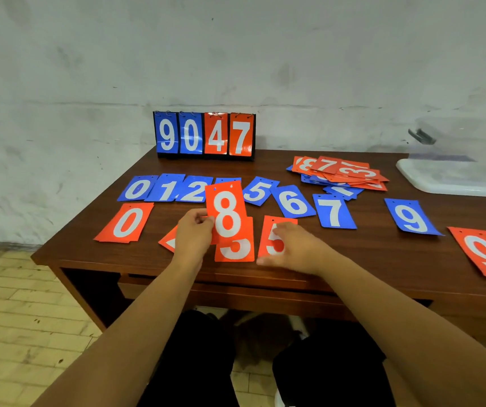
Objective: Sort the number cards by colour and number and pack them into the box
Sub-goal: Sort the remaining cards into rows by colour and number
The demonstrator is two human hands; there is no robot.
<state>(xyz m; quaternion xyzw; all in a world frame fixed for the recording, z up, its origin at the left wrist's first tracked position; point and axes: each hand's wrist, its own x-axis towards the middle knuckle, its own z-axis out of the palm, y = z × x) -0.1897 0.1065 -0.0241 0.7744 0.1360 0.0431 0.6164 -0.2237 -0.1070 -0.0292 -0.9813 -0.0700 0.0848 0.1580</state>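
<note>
Red 8 card (226,212) was pinched by the left hand (193,233). The right hand (294,245) rested loosely, uncurled, on the red 5 card (268,242).

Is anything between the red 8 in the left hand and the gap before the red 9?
Yes: the right hand, resting on the red 5, and its forearm lie across the way, just right of the red 8 the left hand pinches. Past the red 5, no card lies before the red 9.

Head view, down over table (383,259)
</note>
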